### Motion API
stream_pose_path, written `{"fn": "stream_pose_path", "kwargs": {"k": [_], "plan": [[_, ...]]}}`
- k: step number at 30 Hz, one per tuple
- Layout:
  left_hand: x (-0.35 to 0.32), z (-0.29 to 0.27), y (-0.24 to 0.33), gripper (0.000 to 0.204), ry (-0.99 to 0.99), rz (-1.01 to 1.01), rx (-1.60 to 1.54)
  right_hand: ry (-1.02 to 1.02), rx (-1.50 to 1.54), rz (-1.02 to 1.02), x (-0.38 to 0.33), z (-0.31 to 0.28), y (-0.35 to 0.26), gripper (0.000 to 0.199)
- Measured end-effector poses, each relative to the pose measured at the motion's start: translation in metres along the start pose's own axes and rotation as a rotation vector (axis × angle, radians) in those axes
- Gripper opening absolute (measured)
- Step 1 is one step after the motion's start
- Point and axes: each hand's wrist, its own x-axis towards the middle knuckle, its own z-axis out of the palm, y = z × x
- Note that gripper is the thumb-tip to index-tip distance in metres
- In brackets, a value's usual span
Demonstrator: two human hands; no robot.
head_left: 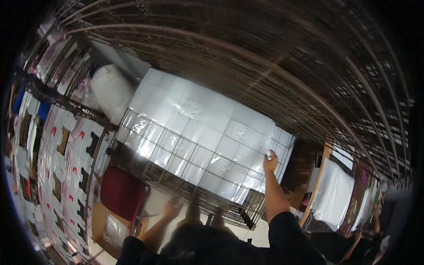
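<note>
Reaching out: two of our hands, the right hand [270, 163] up at the sheeting, the left hand [172, 208] low by the rack's near edge.
Right fingers: partly curled at the sheeting's right-hand part; we could not tell whether they gripped it.
Left fingers: blurred; we could not tell how far open they were or whether they had hold of anything.
Plastic sheeting: one broad white, shiny spread [203, 141] on the wire rack [243, 214] before us, with four pale printed marks; we could not count its layers.
Wire tiers: many, sloping overhead, too blurred for us to count.
Chair: one, red [119, 192], at our left.
Cardboard box: one [98, 223], beside the chair, with clear plastic [115, 229] inside.
Wrapped bundle: one, white [110, 90], beyond the rack's left side.
White pile: one [334, 190], on our right.
Other people: at least one, a forearm [376, 221] showing at lower right.
</note>
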Motion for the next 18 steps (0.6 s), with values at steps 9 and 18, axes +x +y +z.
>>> {"fn": "stream_pose_path", "kwargs": {"k": [9, 18], "plan": [[0.003, 0.007, 0.047, 0.045, -0.358, 0.132, 0.096, -0.577, -0.082, 0.070, -0.193, -0.142, 0.026, 0.034], [0.076, 0.044, -0.084, 0.041, -0.730, 0.336, 0.753, 0.050, -0.026, 0.202, -0.240, -0.295, 0.073, 0.025]]}}
